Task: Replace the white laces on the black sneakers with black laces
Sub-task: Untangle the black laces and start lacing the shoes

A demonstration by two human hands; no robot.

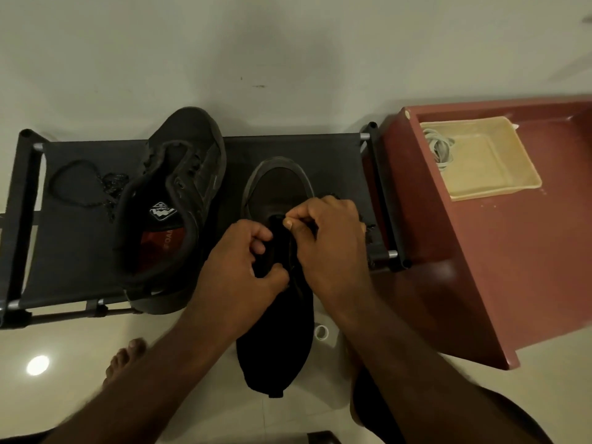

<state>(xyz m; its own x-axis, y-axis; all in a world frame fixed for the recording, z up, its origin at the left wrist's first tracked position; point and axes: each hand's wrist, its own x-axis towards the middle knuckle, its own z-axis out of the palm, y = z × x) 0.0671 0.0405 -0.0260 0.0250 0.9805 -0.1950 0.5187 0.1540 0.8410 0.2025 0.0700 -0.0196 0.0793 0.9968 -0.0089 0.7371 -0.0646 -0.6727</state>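
Black fabric covered the top of the shoe rack point(80, 251), and both sneakers rested on it. One sneaker point(179, 187) lay tipped on its side left of centre, its heel at the rack's near edge. A loose black lace point(77, 181) lay coiled on the open fabric to its left, short of the rack's left rail. The upright sneaker point(278, 184) pointed its toe away, and its heel hung out past the near edge over the floor point(192, 59).

The left hand point(243, 270) had its grip clenched round the upright sneaker's tongue and throat. The right hand point(326, 238) pinched thumb to forefinger over the front eyelets, on a dark strand point(334, 197) hard to make out against the shoe.

Just beside the rack's right end stood a maroon worktop point(464, 267). A cream tray point(499, 187) sat near its far edge, with the white laces point(440, 149) bunched in the tray's left corner. A tape roll point(321, 331) lay on the floor just beside the overhanging heel, and a bare foot point(125, 357) stood near the rack's front rail.
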